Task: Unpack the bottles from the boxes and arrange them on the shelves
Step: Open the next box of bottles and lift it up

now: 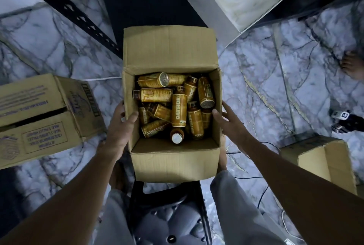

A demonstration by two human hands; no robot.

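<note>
I see the open box (173,158) of bottles (178,111) at frame centre between the hands, left hand (118,126) gripping its left wall, thumb inside, right hand (229,122) spread straight-fingered against its right wall.

1. Open box (175,164) is mid-frame, floor (266,67) all round it, far flap folded out behind.
2. Bottles (178,111) lie jumbled in it, mostly on their sides; one stands cap-up nr the front wall.
3. Left grip (120,126) is on the box's L wall, thumb over the rim. Right grip (228,124) is against the R wall, fingers straight.
4. Stool (169,215) is just in front of the box, btwn the person's legs.
5. Second box (39,117) lies on the floor to the L, apart. Third box (323,158) is front-R, w/ cables (262,195) btwn it & the stool.
6. Shelf post (65,6) is behind-L; shallow box (206,8) is behind-R.
</note>
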